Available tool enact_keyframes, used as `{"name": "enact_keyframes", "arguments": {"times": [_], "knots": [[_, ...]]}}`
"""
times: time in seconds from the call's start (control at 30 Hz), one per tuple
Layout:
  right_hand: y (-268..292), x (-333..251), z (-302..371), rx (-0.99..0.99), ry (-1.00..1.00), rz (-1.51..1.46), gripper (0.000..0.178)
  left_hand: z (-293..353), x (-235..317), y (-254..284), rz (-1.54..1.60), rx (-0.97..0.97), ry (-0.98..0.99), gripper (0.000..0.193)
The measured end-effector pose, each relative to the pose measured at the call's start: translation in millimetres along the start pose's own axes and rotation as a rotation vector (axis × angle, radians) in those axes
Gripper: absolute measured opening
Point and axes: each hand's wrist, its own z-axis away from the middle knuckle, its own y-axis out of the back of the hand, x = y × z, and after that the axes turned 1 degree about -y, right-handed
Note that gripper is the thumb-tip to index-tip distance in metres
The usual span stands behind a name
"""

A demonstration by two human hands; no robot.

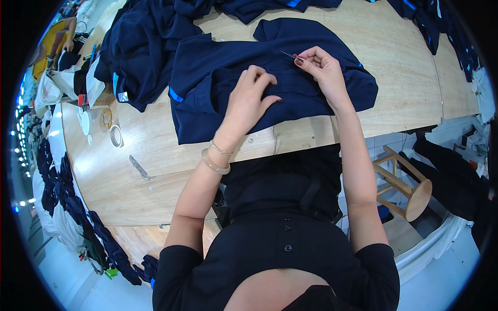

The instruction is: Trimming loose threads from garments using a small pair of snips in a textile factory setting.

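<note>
A dark navy garment (pixel 233 62) with small bright blue trim lies spread and partly folded on the wooden table in front of me. My left hand (pixel 251 96) rests on its middle, fingers bent, thumb apart from them, with nothing visible in it. Just above the cloth to the right, my right hand (pixel 320 67) pinches a thin pointed metal tool (pixel 287 54). The point is aimed left, and my fingers cover its rear part, so its exact kind is hidden.
Other navy garments (pixel 140 46) are heaped at the back left. Tape rings (pixel 115 136) lie on the table (pixel 104 171) at left. A wooden stool (pixel 415 199) stands below the right edge. Another person (pixel 57 41) sits at the far left.
</note>
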Motion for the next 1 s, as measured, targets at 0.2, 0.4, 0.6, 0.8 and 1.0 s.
{"name": "enact_keyframes", "arguments": {"times": [0.2, 0.4, 0.6, 0.8, 1.0], "knots": [[-0.9, -3.7, 0.7, 0.013, -0.013, 0.038, 0.014, -0.4, -13.9, 2.5, 0.337, -0.076, 0.176, 0.013], [-2.6, -5.8, -0.5, 0.013, -0.030, -0.026, 0.013, -0.7, -23.6, 4.2, 0.865, -0.029, 0.445, 0.008], [-7.2, -12.5, 2.5, 0.023, -0.044, -0.022, 0.013, -1.8, -24.4, -1.0, 1.143, 0.138, 0.480, 0.020], [-23.1, -6.5, 12.3, -0.110, 0.090, 0.052, 0.018, -8.1, -13.6, -0.5, 1.118, 0.161, 0.522, 0.024], [-42.3, -22.1, 14.3, -0.204, -0.073, 0.345, 0.015, -6.1, -14.6, -2.0, 1.164, 0.200, 0.501, 0.026]]}}
